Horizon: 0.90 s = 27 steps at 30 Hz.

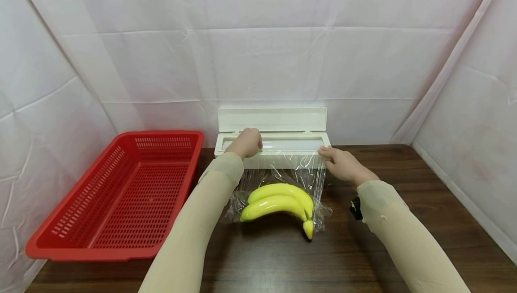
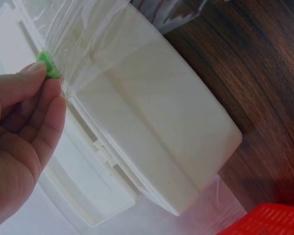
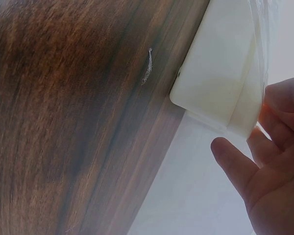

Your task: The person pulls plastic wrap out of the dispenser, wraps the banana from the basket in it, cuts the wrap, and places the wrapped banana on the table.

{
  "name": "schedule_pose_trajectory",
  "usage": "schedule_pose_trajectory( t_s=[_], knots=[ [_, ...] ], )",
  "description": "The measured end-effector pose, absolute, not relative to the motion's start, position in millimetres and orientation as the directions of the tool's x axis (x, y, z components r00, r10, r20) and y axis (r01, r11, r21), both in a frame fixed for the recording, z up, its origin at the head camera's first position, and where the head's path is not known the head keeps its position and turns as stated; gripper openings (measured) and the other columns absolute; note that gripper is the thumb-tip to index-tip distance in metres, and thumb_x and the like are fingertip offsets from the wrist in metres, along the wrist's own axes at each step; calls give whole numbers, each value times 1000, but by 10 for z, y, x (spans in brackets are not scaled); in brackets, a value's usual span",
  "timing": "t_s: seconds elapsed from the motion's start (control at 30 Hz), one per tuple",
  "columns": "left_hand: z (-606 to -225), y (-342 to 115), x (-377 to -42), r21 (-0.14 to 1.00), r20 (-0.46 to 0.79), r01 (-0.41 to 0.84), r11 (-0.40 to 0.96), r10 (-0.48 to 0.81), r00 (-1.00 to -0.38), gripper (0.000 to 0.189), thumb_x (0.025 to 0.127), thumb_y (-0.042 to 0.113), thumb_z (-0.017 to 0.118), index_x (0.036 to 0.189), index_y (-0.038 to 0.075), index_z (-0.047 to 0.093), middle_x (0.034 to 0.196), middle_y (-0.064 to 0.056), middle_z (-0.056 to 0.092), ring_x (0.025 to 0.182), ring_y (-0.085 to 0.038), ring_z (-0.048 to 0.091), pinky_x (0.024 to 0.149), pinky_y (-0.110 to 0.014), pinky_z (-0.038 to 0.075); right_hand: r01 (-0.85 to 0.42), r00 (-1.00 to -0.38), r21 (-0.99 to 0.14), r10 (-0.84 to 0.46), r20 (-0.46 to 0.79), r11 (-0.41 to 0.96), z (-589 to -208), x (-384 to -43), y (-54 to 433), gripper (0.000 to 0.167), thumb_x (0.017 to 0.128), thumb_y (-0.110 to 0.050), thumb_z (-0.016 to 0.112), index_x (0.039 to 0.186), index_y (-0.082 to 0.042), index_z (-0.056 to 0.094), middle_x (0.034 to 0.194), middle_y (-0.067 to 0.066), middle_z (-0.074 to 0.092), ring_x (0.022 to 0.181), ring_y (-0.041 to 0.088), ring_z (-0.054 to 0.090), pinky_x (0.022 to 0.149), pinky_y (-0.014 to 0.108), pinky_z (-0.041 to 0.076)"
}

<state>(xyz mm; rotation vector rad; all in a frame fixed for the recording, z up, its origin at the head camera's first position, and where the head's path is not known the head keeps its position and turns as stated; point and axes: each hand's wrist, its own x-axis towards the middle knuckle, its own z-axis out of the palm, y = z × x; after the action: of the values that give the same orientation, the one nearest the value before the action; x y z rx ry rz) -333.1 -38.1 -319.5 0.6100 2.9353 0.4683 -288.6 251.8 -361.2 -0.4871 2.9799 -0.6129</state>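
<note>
My left hand (image 1: 247, 142) pinches a small green slider cutter (image 2: 48, 64) between thumb and fingers, at the front rim of a white cling film dispenser (image 2: 157, 122). My right hand (image 1: 343, 163) is at the dispenser's right front corner. Its fingertips touch the film's edge there, while the thumb (image 3: 230, 156) stands apart from the box. Clear cling film (image 1: 296, 162) runs from the dispenser toward me, and its crumpled end spreads around a bunch of yellow bananas (image 1: 278, 205). The dispenser's lid (image 1: 272, 118) stands raised at the back, with the film roll inside.
A red slotted plastic basket (image 1: 141, 252) stands on the left. Dark wood-grain tabletop (image 1: 258, 268) lies under everything. White cloth (image 1: 258, 59) hangs behind the table and along both sides. A small scrap (image 3: 148, 68) lies on the wood near the dispenser's right end.
</note>
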Motion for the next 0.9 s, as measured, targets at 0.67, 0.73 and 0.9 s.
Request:
schedule_pose_trajectory(
  t_s=[0.67,0.73,0.9],
  knots=[
    [-3206,-342,-3334,305,-30,384,871,412,-911,23,92,0,52,92,6,75,108,-8,70,97,-22,64,87,-35,52,-293,-948,-399,-319,0,869,-3608,-2880,2511,48,97,-11,40,144,-4,36,152,17,29,140,39,25,57,31,32],
    [-3208,-332,-3339,300,-29,387,872,414,-910,23,92,-1,53,93,6,75,108,-8,70,99,-22,64,88,-35,52,-295,-947,-396,-320,2,870,-3606,-2876,2517,48,97,-10,40,144,-4,36,152,17,29,140,39,25,57,31,32],
    [-3206,-311,-3348,297,-36,388,873,416,-909,23,91,-3,53,94,6,74,107,-8,70,102,-23,63,89,-35,52,-299,-947,-394,-320,13,869,-3610,-2872,2530,48,96,-9,40,144,-3,36,152,17,30,140,39,25,58,31,32]
  ],
)
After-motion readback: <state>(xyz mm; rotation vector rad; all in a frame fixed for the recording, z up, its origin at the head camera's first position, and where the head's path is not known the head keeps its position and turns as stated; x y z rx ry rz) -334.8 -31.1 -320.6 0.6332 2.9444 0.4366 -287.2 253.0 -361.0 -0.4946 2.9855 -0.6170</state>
